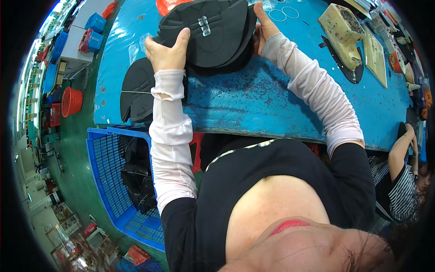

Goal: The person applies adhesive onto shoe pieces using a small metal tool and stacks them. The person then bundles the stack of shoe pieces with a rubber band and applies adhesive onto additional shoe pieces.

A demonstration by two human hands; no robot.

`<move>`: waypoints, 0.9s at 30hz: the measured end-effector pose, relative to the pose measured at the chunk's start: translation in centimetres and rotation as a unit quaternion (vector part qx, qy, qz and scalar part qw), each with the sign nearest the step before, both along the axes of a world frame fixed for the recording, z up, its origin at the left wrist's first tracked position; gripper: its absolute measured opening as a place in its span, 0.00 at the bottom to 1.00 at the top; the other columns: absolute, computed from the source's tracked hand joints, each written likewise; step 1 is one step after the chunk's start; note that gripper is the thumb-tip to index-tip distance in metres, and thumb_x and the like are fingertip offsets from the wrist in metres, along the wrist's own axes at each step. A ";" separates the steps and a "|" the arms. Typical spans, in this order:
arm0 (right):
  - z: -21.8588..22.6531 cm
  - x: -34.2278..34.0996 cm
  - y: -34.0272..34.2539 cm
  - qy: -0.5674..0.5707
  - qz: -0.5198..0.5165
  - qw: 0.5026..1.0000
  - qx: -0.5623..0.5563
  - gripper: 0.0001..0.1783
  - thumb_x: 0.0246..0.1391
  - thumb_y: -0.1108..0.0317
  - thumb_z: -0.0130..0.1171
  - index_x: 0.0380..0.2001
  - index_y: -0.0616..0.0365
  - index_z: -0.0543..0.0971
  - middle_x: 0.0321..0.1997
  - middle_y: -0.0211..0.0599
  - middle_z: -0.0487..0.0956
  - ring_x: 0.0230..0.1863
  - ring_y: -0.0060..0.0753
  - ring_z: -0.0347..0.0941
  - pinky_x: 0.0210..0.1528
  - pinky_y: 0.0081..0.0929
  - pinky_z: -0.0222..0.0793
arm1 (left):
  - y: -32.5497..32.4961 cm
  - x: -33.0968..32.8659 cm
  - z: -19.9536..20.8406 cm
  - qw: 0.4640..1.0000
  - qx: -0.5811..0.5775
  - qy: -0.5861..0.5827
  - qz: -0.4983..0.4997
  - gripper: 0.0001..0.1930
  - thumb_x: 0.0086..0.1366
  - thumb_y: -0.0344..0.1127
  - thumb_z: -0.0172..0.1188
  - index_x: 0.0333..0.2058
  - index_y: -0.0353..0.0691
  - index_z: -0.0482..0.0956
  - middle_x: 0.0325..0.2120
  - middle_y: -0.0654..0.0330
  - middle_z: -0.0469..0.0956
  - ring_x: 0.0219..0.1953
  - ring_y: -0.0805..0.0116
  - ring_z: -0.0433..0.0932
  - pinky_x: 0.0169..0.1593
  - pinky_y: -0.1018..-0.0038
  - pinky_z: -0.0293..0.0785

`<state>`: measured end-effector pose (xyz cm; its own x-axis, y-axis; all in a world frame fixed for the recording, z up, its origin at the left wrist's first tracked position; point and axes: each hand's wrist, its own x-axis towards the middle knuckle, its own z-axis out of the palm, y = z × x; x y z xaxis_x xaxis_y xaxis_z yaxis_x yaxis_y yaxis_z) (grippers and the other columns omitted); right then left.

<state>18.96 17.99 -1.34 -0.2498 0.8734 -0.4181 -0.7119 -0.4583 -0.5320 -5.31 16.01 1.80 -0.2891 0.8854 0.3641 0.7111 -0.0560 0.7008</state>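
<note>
A stack of black, rounded flat pieces (222, 41) is held up over the blue table, with a small clear plastic strip (204, 26) on its top piece. My left hand (166, 53) grips the stack's left edge, thumb on top. From the other side, my right hand (266, 31) holds the right edge, its thumb pointing up and its other fingers partly hidden behind the stack. Under my left forearm, more of the same kind of black pieces (137, 90) lie at the table's near left, with a thin pale band across them.
The blue table (253, 104) has a worn surface. At the right are a stained cream-coloured tool or machine part (343, 34) and a flat pale board (374, 56). White rings (290, 12) lie near the far edge. A blue plastic crate (108, 177) with black items stands at the left. Another person's arm (398, 154) shows at right.
</note>
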 end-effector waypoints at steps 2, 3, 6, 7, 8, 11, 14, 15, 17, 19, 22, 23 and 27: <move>1.2 -1.2 -1.2 -0.010 -0.027 0.997 0.070 0.26 0.55 0.54 0.69 0.52 0.60 0.80 0.47 0.40 0.86 0.47 0.44 0.83 0.56 0.42 0.77 | 1.2 -0.2 -0.8 0.996 0.015 -0.085 0.006 0.62 0.49 0.57 0.79 0.65 0.16 0.52 0.62 0.27 0.62 0.68 0.35 0.60 0.72 0.55 0.56; 1.1 -1.1 -1.4 -0.010 -0.029 0.997 0.070 0.26 0.55 0.54 0.69 0.52 0.60 0.80 0.47 0.40 0.86 0.47 0.44 0.83 0.56 0.42 0.77 | 1.7 0.1 -0.8 0.996 0.015 -0.085 0.003 0.62 0.49 0.57 0.79 0.65 0.16 0.52 0.62 0.27 0.62 0.68 0.35 0.60 0.72 0.55 0.56; -0.8 -1.2 -0.7 -0.091 -0.043 0.987 0.124 0.38 0.54 0.44 0.71 0.59 0.60 0.75 0.57 0.42 0.81 0.57 0.39 0.78 0.62 0.38 0.75 | 3.6 0.2 -1.3 0.981 -0.035 -0.189 -0.036 0.64 0.47 0.56 0.80 0.66 0.15 0.50 0.63 0.27 0.62 0.69 0.39 0.61 0.71 0.58 0.58; -2.4 -1.9 0.8 -0.123 -0.045 0.982 0.135 0.38 0.54 0.45 0.72 0.58 0.62 0.75 0.56 0.43 0.81 0.54 0.39 0.80 0.60 0.36 0.76 | 5.2 -1.4 -2.8 0.979 -0.057 -0.188 -0.055 0.65 0.47 0.56 0.81 0.66 0.14 0.49 0.63 0.27 0.62 0.69 0.41 0.62 0.71 0.61 0.59; -3.6 -2.4 1.6 -0.157 -0.048 0.976 0.144 0.38 0.53 0.47 0.73 0.57 0.64 0.75 0.54 0.44 0.82 0.52 0.40 0.81 0.58 0.34 0.78 | 6.0 -2.3 -3.9 0.976 -0.082 -0.188 -0.076 0.66 0.46 0.55 0.81 0.66 0.14 0.48 0.63 0.28 0.62 0.68 0.43 0.63 0.70 0.63 0.60; -4.6 -1.8 1.9 -0.261 -0.058 0.959 0.092 0.37 0.51 0.52 0.73 0.56 0.68 0.75 0.49 0.47 0.84 0.45 0.40 0.84 0.52 0.31 0.81 | 4.2 0.0 -3.3 0.988 0.033 -0.151 0.013 0.57 0.49 0.52 0.81 0.64 0.14 0.59 0.59 0.36 0.71 0.55 0.51 0.78 0.57 0.68 0.75; -3.4 -1.0 2.0 -0.265 -0.049 0.962 0.047 0.35 0.48 0.56 0.73 0.53 0.70 0.76 0.45 0.49 0.85 0.39 0.40 0.85 0.47 0.30 0.83 | 2.6 0.3 -2.2 0.934 -0.023 -0.354 -0.041 0.42 0.55 0.47 0.77 0.56 0.18 0.69 0.51 0.41 0.76 0.53 0.55 0.78 0.57 0.68 0.74; -2.7 -1.1 2.0 -0.263 -0.047 0.962 0.047 0.35 0.48 0.56 0.73 0.53 0.70 0.76 0.45 0.49 0.85 0.39 0.40 0.85 0.47 0.30 0.83 | 2.0 0.4 -1.9 0.894 -0.055 -0.435 -0.090 0.30 0.59 0.43 0.73 0.51 0.23 0.78 0.43 0.47 0.83 0.45 0.61 0.84 0.51 0.71 0.79; -1.3 -1.0 1.8 -0.241 0.002 0.970 0.041 0.34 0.47 0.56 0.74 0.51 0.71 0.77 0.43 0.49 0.85 0.38 0.42 0.85 0.46 0.30 0.83 | 1.8 0.7 -2.8 0.881 -0.081 -0.464 -0.046 0.25 0.63 0.42 0.69 0.52 0.28 0.79 0.44 0.50 0.84 0.45 0.60 0.84 0.51 0.69 0.80; 0.3 -1.5 1.4 -0.228 0.008 0.973 0.039 0.32 0.47 0.55 0.73 0.49 0.69 0.79 0.42 0.48 0.85 0.36 0.42 0.85 0.45 0.31 0.83 | 2.2 0.4 -2.8 0.794 -0.138 -0.589 -0.056 0.24 0.64 0.44 0.66 0.51 0.30 0.80 0.44 0.53 0.85 0.41 0.59 0.85 0.48 0.68 0.82; 1.2 -1.7 1.2 -0.209 0.018 0.978 0.018 0.31 0.46 0.56 0.73 0.49 0.67 0.80 0.41 0.46 0.86 0.35 0.42 0.85 0.44 0.32 0.83 | 3.1 0.1 -1.9 0.783 -0.164 -0.591 -0.098 0.22 0.65 0.43 0.64 0.51 0.34 0.80 0.44 0.54 0.85 0.42 0.59 0.85 0.50 0.67 0.82; 1.2 -1.4 1.4 -0.209 0.025 0.978 0.016 0.31 0.46 0.56 0.74 0.48 0.66 0.80 0.41 0.45 0.86 0.35 0.41 0.85 0.44 0.32 0.82 | 3.3 0.2 -1.7 0.772 -0.173 -0.598 -0.132 0.22 0.64 0.43 0.64 0.51 0.34 0.80 0.44 0.53 0.85 0.42 0.58 0.85 0.50 0.68 0.82; 0.6 -1.7 1.9 -0.219 0.033 0.975 0.004 0.30 0.47 0.56 0.74 0.49 0.66 0.80 0.43 0.43 0.86 0.37 0.39 0.84 0.48 0.30 0.81 | 2.9 0.0 -2.3 0.757 -0.175 -0.607 -0.165 0.21 0.66 0.44 0.62 0.51 0.35 0.80 0.44 0.54 0.85 0.43 0.58 0.85 0.50 0.68 0.81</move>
